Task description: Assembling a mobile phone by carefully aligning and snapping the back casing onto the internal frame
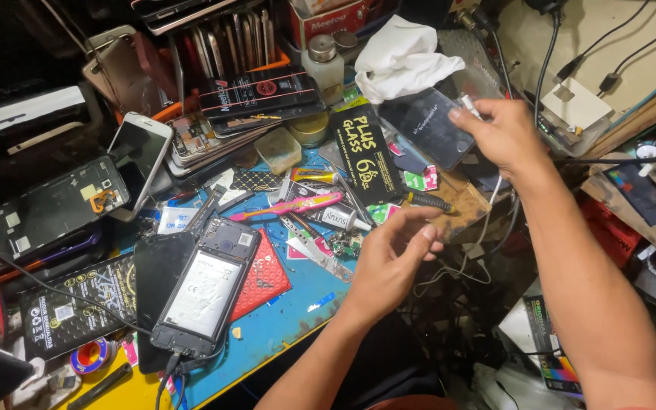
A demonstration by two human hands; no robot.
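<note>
My right hand (501, 135) reaches out to the back right and pinches the white plug end of a thin white cable (471, 106) next to a dark phone (430, 125). The cable hangs down from it toward my left hand (392, 258), which hovers over the blue mat's (282, 319) right edge with fingers curled; whether it grips the cable I cannot tell. An opened phone (205, 292) with its back off and battery showing lies on the mat at the lower left, on a red cover (263, 282).
The bench is crowded: phone screens and bodies at left (62, 201), stacked parts at the back (229, 45), a black screen-protector pack (364, 156), glue tubes (335, 216), a pink toothbrush (286, 206), a screwdriver (428, 201), a white cloth (404, 61), wall cables at right.
</note>
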